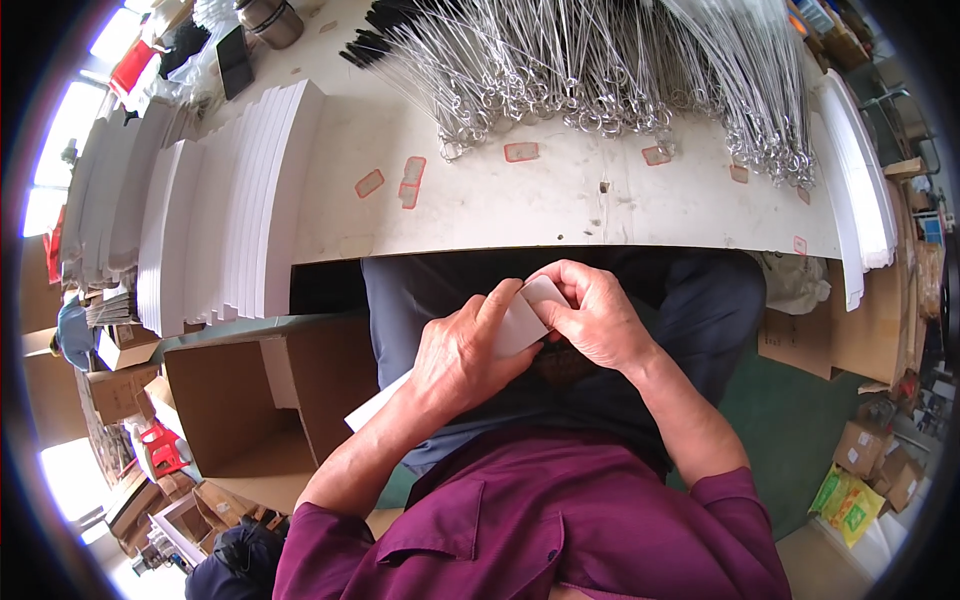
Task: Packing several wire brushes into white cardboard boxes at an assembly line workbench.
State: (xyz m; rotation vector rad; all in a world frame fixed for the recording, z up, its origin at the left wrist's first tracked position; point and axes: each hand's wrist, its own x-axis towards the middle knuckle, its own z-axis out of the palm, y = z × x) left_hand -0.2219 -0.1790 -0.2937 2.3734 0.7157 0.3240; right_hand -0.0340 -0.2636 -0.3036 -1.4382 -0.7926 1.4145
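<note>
A long, narrow white carton (520, 328) is held over my lap, just in front of the table edge. My left hand (455, 355) is closed around its body, and the lower end sticks out past my left wrist. At the upper end, my right hand (598, 318) pinches the flap between thumb and fingers. Whether anything is inside the carton is hidden. Across the table lies a large heap of thin metal wires (590, 70) with ring ends toward me; black, bristle-like ends show at the far left of it.
Flat white cartons (270, 200) stand in a row at the table's left, with more white cartons (862, 190) at its right edge. An open cardboard box (240, 400) sits on the left below the table. A steel flask (268, 22) and a dark phone (235, 65) are at the far left.
</note>
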